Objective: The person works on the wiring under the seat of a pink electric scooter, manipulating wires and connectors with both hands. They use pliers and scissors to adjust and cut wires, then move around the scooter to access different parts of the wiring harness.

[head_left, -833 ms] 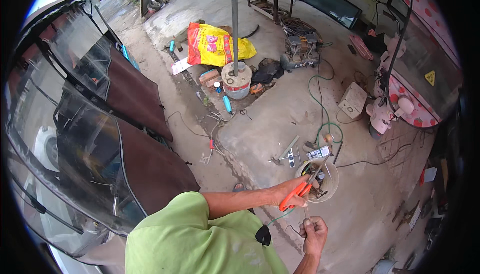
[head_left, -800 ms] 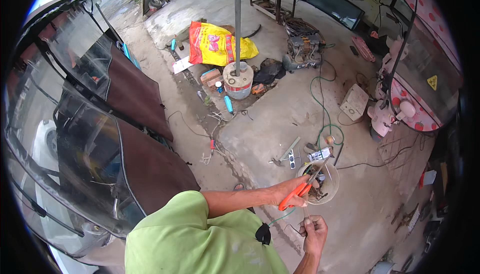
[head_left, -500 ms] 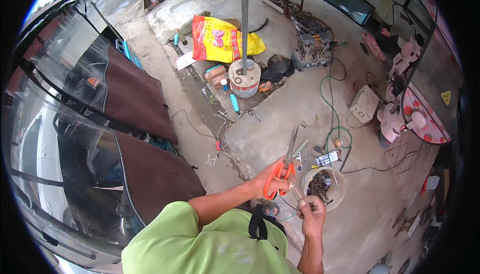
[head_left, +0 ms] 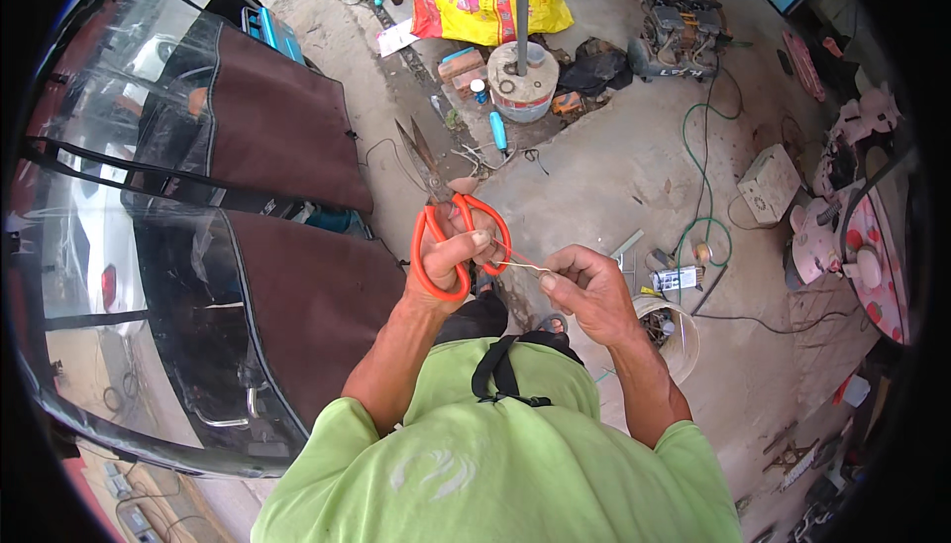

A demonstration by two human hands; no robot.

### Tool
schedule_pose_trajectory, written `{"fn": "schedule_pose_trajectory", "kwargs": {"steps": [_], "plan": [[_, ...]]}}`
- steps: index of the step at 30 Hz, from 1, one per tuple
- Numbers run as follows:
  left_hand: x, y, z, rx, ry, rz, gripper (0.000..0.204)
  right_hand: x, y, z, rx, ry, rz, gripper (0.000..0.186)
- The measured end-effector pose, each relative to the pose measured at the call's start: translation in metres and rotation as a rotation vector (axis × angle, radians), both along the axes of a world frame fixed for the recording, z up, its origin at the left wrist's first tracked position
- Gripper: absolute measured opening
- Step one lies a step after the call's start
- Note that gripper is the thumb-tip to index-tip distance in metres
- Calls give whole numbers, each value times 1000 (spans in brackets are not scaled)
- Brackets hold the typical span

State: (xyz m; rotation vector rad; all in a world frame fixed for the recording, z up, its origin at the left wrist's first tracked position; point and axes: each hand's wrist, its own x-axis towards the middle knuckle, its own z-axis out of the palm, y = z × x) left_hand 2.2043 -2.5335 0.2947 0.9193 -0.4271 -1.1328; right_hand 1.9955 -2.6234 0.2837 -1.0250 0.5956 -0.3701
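**My left hand (head_left: 446, 254) has swung leftward**

It is closed around the orange-handled metal scissors (head_left: 436, 186), whose blades, slightly parted, now point ahead and left; earlier they angled rightward over the round, whitish plastic bucket (head_left: 687, 345). My right hand (head_left: 592, 290) has come up, and its thumb and forefinger pinch the thin reddish-and-pale wire (head_left: 522, 262), which runs across to my left fingers.

Both my elbows are bent, the forearms reaching forward and the right one slanting inward. The bucket, holding dark metal bits, now sits beyond my right wrist. The maroon fabric cover (head_left: 307, 280) lies left of my left hand, and the turquoise-handled tool (head_left: 498, 132) is on the ground ahead of it.
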Motion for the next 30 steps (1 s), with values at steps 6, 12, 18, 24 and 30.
{"fn": "schedule_pose_trajectory", "kwargs": {"steps": [6, 12, 18, 24, 30], "plan": [[76, -25, -4, -26, 125, 144, 75, 94, -35, -12, 29, -122, 188, 14], [200, -39, -21, 16, -40, 125, 69, 202, -86, -13, -36, -25, 366, 17], [313, -64, -27, -10, -143, 243, 60, 286, -131, -20, 36, -114, 448, 14], [360, -135, -36, 60, -382, -34, 78, 395, -192, -28, -165, -105, 520, 18], [459, -252, -57, 330, -573, -62, 86, 500, -299, -76, -383, -153, 657, 22]]}}
